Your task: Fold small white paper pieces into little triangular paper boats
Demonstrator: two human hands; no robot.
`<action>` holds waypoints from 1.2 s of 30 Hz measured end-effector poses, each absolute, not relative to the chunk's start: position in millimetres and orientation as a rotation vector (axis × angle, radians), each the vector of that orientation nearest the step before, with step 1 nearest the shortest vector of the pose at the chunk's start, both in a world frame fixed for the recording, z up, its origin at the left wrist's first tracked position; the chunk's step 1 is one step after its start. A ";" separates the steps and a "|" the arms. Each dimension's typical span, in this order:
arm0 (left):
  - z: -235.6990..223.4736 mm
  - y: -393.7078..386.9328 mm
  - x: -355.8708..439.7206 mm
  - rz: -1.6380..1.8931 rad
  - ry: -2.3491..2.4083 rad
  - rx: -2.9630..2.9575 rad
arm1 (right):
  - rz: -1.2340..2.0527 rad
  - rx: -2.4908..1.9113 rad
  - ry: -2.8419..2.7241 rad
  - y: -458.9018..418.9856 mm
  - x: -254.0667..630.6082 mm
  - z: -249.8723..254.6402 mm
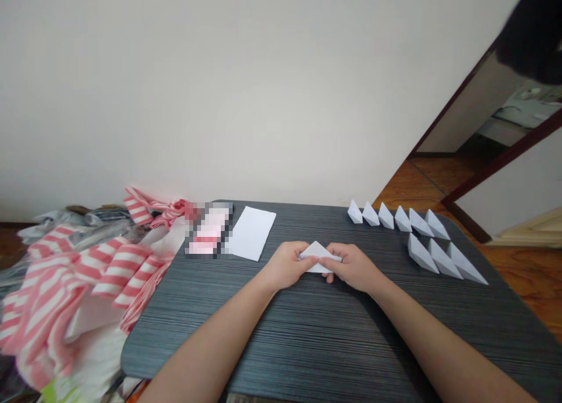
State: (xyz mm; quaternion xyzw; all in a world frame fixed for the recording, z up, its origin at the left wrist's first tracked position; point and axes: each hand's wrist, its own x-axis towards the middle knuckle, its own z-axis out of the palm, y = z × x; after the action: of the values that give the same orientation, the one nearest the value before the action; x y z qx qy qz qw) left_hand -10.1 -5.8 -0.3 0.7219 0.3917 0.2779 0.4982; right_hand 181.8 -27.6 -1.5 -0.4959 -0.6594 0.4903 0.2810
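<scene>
Seen from the person's head, looking down at a dark grey table (281, 338) with fine wood-like streaks. Two bare forearms reach in from the bottom edge, cut off by the frame. At the middle of the table, the left hand (285, 267) and right hand (352, 268) meet, with their fingers closed and gripping a folded white paper triangle (318, 257) from both sides. The hands hide part of the paper, so its lower folds are hard to make out.

Just beyond the left hand lies one flat sheet of white paper (251, 233). Beside it, a rectangular object (209, 228) is pixelated and cannot be identified.

To the right, nine folded paper pieces (421, 223) stand apart from the hands in two rows: six in the far row, three larger-looking ones in the near row. All are pointed and white.

Off the table's left side sits a heap of red-and-white striped plastic bags (74, 286), partly cut off by the frame. A dark blurred shape (531, 28) covers the top right corner, above a wooden floor (439, 178).
</scene>
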 end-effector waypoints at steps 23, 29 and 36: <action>-0.1 -5.4 -10.9 0.706 1.031 1.780 | 1.269 -1.364 -1.812 -25.0 183.7 0.1; -4.3 -2.8 -11.3 0.734 1.020 1.714 | 1.366 -1.405 -1.699 -25.5 186.1 -2.3; -8.8 0.9 -10.6 0.782 0.997 1.569 | 1.434 -1.336 -1.585 -24.5 191.0 -2.9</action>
State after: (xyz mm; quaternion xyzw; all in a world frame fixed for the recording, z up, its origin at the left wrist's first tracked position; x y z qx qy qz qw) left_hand -10.6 0.9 -8.8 0.6581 0.4183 0.3280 0.5333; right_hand 191.0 -24.5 -2.9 -0.5047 -0.5988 0.5417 0.3055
